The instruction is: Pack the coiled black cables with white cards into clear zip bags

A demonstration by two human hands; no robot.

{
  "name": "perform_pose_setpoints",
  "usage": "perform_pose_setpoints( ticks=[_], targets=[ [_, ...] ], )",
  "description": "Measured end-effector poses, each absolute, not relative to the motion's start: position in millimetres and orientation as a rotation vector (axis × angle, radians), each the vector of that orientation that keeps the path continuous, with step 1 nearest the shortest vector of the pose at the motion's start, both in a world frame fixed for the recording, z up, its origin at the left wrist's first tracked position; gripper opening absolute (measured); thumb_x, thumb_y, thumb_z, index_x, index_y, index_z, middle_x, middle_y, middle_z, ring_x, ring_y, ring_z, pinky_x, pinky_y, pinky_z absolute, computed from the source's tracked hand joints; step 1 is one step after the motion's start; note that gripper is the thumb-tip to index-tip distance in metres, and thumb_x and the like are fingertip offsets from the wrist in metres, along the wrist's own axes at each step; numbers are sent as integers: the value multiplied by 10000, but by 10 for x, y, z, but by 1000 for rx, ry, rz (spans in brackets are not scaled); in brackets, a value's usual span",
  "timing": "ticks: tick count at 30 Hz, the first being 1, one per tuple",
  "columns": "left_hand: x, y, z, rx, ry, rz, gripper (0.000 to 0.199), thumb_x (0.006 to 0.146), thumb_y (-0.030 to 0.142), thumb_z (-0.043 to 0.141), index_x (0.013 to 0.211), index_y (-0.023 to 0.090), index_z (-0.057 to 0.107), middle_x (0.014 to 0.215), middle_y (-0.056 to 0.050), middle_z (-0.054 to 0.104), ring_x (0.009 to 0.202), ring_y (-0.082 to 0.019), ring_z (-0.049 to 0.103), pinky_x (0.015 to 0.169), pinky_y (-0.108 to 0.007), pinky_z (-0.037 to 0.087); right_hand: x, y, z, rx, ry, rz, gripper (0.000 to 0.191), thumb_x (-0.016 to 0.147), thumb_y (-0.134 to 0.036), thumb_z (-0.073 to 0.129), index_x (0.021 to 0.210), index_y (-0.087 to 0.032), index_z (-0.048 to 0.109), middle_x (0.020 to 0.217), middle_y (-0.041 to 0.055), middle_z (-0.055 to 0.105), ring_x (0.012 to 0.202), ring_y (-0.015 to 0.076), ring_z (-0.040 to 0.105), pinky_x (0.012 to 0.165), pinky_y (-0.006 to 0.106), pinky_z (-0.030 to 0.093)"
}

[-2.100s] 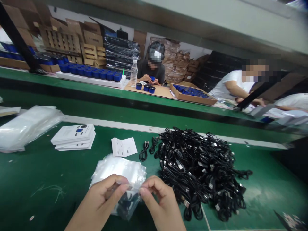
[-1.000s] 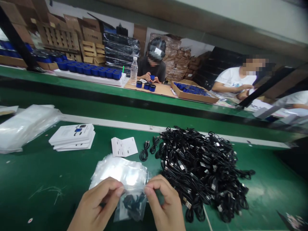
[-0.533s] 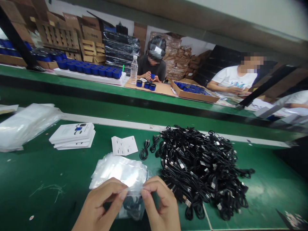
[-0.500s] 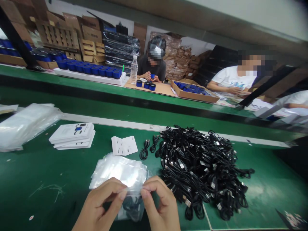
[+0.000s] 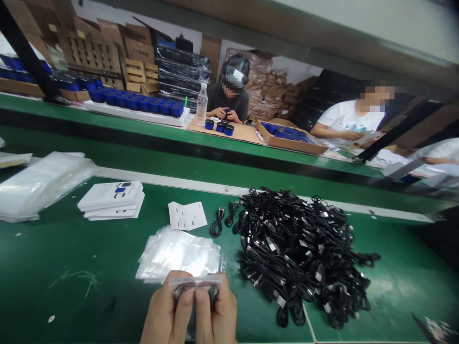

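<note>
My left hand (image 5: 167, 308) and my right hand (image 5: 215, 310) are pressed close together at the bottom centre, both pinching the top edge of a clear zip bag (image 5: 196, 282). A dark coiled cable seems to lie inside it, mostly hidden by my fingers. Just beyond my hands lies a stack of clear plastic bags (image 5: 178, 255). To the right is a large heap of black cables (image 5: 301, 258), and several small coiled cables (image 5: 216, 227) lie near it. A white folded card (image 5: 187, 216) sits above the bag stack.
A pile of clear bags (image 5: 43, 186) and a stack of white leaflets (image 5: 111, 200) lie on the green workbench (image 5: 71, 248) to my left. Across the bench, a co-worker (image 5: 229, 98) handles a small object near rows of blue cylinders (image 5: 136, 107). Another person (image 5: 346, 117) sits to the right.
My hands have drawn together from either side of the bag and moved slightly down. The bag's top edge is now pinched between them, and the bag stack beyond shows fully.
</note>
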State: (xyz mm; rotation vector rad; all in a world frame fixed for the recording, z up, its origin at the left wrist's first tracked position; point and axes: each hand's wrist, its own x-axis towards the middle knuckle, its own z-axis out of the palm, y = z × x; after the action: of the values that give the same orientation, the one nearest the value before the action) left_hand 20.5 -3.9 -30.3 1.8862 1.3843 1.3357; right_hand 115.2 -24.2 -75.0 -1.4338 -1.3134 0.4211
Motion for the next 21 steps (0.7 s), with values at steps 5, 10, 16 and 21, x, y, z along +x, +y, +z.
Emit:
perform_pose_setpoints(
  ticks=[5, 10, 16, 21],
  targets=[
    [122, 3, -383, 1960, 1315, 1312, 197, 960, 353, 374, 885, 279, 540, 625, 80, 646, 510, -73, 628, 528, -114, 497, 1039, -273, -774, -1489, -1248, 164, 348, 942, -480, 449, 1089, -189, 568, 732, 67, 655, 606, 199, 636, 550, 289, 524],
    [33, -42, -620, 1952, 1376, 1349, 204, 922, 382, 462, 907, 242, 610, 750, 6, 722, 664, -129, 701, 624, -164, 545, 975, -272, -753, -1414, -1219, 95, 233, 952, -388, 487, 1087, -217, 570, 768, 49, 662, 644, 175, 646, 603, 265, 521],
    [34, -5, -452, 1836, 1420, 1255, 179, 907, 353, 494, 911, 230, 624, 781, -8, 698, 729, -148, 680, 669, -180, 527, 1131, -205, -492, -1418, -1244, 487, 205, 945, -361, 465, 884, -225, 605, 702, 25, 599, 610, 168, 571, 573, 257, 466],
    [29, 113, 1, 1379, 1203, 919, 254, 862, 461, 523, 782, 237, 613, 691, 37, 561, 618, -114, 532, 574, -178, 430, 1364, -81, -275, -1154, -1286, 823, 206, 899, -298, 510, 717, -208, 545, 655, -20, 490, 596, 135, 468, 547, 234, 369]
  ],
)
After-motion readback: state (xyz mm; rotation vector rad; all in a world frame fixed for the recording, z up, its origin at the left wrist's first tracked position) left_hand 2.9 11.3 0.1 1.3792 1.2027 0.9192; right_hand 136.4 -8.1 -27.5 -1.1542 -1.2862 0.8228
